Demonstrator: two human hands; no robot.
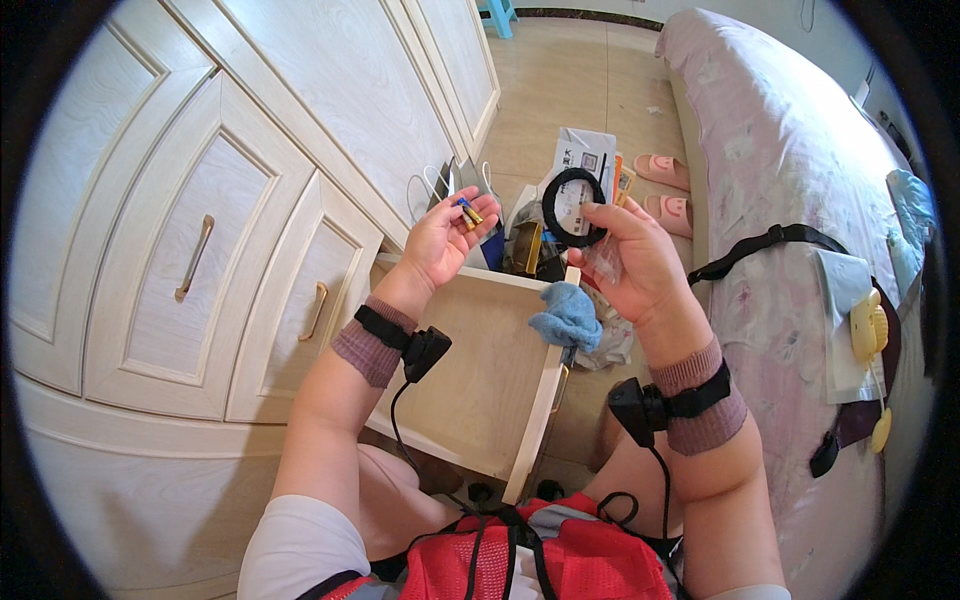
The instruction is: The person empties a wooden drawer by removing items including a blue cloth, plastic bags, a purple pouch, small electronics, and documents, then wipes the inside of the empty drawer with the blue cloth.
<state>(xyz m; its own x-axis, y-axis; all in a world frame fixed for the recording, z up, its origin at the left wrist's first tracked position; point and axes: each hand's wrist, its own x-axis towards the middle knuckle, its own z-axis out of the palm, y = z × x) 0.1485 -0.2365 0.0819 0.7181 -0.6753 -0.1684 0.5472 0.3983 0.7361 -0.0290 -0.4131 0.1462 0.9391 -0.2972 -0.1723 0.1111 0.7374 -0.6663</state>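
My left hand [448,238] is palm up above the far side of a pulled-out wooden drawer [457,360]. Small batteries [470,214] with blue and gold casings lie on its curled fingers. Between the thumb and fingers of my right hand [641,259] is a black fabric ring [550,206], which looks like a hair tie. That same hand also has a crumpled clear plastic bag [604,261] under the ring. Below it, a blue cloth [566,319] hangs over the drawer's front edge.
Beyond the drawer, paper bags [491,244] and packaging [589,146] stand on the tiled floor [555,67]. Pink slippers [666,214] sit beside a bed [757,150], where a black strap [772,236] and a yellow device [868,326] lie. Cabinet doors [202,247] line the left.
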